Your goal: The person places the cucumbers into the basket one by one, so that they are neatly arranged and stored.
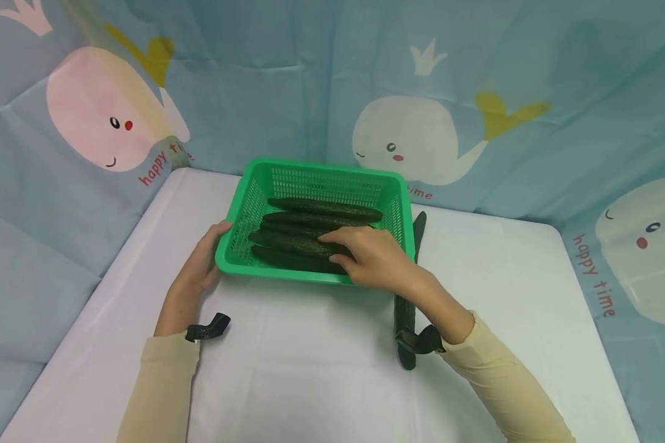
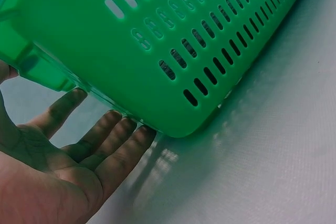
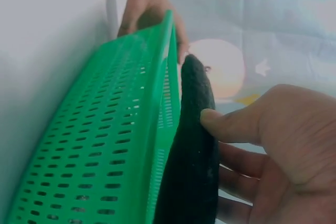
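Note:
A green plastic basket [image 1: 316, 278] with slotted walls stands on the white tabletop. Several dark green cucumbers [image 1: 324, 209] lie side by side in it, pointing left to right. My right hand [image 1: 374, 258] reaches over the basket's front right part and holds a cucumber [image 3: 184, 166], thumb on one side and fingers on the other. My left hand [image 1: 199, 255] is at the basket's left end. Its fingertips [image 2: 139, 135] touch the outside wall with the fingers nearly straight, and the palm faces the basket.
Another cucumber [image 1: 406, 314] lies on the white cloth [image 1: 310, 369] to the right of the basket, partly hidden under my right forearm. Behind the table hangs a blue curtain [image 1: 288, 92] printed with whales. Each wrist wears a black camera mount [image 1: 207, 329].

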The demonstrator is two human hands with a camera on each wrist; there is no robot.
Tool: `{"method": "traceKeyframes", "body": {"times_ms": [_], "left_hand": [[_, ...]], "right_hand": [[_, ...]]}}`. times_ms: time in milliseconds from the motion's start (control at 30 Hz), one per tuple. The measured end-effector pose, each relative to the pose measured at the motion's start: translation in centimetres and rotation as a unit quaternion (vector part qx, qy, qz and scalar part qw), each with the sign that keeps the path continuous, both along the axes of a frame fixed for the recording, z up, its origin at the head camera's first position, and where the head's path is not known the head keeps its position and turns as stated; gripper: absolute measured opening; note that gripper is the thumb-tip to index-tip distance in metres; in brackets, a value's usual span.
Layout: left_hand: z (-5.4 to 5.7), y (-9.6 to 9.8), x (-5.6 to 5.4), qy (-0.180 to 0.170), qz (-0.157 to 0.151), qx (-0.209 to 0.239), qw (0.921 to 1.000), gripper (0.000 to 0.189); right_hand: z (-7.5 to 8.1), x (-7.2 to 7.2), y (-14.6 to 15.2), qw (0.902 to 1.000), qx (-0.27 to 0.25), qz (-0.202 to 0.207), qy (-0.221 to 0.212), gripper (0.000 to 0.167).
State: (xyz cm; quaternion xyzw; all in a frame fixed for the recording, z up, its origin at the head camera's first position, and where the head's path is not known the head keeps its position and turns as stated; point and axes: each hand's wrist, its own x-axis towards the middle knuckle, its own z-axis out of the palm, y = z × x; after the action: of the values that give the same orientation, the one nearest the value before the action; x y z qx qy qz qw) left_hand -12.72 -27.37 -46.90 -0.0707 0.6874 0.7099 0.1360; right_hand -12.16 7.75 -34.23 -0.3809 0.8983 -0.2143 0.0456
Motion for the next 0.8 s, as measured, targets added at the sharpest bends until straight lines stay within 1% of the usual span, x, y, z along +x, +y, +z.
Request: {"method": "traceKeyframes", "body": {"times_ms": [133,300,500,800], "left_hand": [[-0.1,0.1,0.0,-0.002,0.006,-0.002,1.0000,0.077],[0.0,0.0,0.0,-0.004,0.005,0.004,1.0000,0.077],[0.2,-0.1,0.0,-0.018,0.013,0.001,0.9998,0.079],[-0.2,-0.1,0.0,-0.019,0.013,0.005,0.9997,0.078]], "right_hand": [[-0.4,0.0,-0.1,1.0000,0.003,-0.003,-0.008,0.036],[-0.7,-0.1,0.3,0.9995,-0.005,-0.027,-0.012,0.037],[-0.7,0.0,1.5,0.9988,-0.013,-0.048,-0.004,0.036],[-1.1,0.6,3.2,0.9970,-0.020,-0.074,-0.002,0.038]]}}
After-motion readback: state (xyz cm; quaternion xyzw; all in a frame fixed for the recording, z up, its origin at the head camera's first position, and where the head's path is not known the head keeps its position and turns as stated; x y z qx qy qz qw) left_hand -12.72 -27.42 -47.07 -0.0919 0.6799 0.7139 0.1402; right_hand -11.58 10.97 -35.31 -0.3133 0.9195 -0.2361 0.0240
